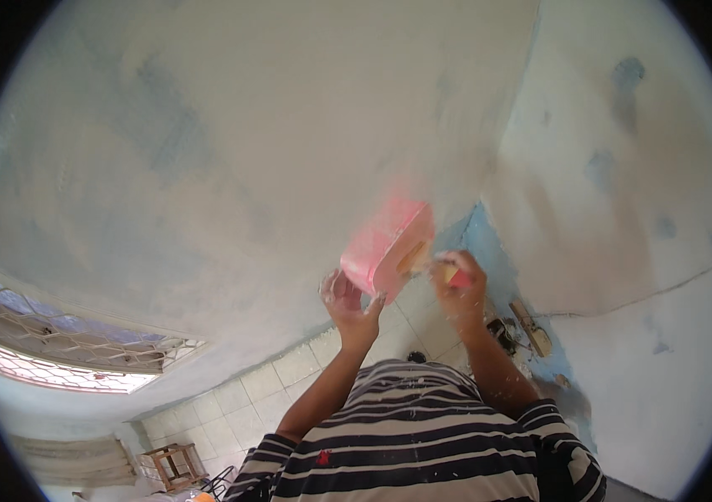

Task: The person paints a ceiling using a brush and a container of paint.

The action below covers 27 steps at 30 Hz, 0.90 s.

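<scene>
I note the left hand (353, 306) gripping the underside of a pink tub (388, 248), held raised close to the whitewashed wall (230, 151). The right hand (459, 289) is clenched on a tool handle (459, 279) at the tub's mouth; its tip is blurred.

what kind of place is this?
Likely a room under renovation: patchy skim-coated walls meeting at a corner, a tiled floor, a grilled window. The left hand holds a pink tub; the right hand grips a tool.
</scene>
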Available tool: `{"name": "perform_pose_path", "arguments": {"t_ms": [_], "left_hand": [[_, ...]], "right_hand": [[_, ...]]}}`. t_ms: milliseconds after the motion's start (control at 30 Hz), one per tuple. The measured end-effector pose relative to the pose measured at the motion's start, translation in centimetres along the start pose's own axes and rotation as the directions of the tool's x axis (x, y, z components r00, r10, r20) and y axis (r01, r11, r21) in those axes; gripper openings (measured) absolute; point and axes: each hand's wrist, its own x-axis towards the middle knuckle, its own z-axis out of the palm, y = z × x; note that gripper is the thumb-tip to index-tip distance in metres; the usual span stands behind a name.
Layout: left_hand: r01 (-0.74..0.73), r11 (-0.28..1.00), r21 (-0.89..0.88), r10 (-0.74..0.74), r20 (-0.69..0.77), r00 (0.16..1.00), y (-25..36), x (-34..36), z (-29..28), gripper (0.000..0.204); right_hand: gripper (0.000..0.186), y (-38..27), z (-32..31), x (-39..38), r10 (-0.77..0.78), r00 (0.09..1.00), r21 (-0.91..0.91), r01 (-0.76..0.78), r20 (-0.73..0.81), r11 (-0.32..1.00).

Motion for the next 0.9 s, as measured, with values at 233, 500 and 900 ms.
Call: {"name": "perform_pose_path", "arguments": {"t_ms": [233,500,900], "left_hand": [[0.187,0.965,0.182,-0.161,-0.147,0.976,-4.2,-3.6,-4.3,0.087],[0.546,0.807,0.224,-0.388,-0.495,0.777,-6.2,-8.0,-14.0,0.076],[0.43,0.895,0.117,-0.329,-0.479,0.814,-6.3,-7.5,-12.4,0.071]], "right_hand": [[0.008,5.5,0.5,-1.4,0.385,0.841,0.075,-0.443,0.38,0.894],[0.011,8.1,-2.7,8.4,0.64,0.757,0.801,-0.46,0.128,0.384],[0.012,20.3,3.5,10.9,0.649,0.749,0.733,-0.369,-0.129,0.572]]}}
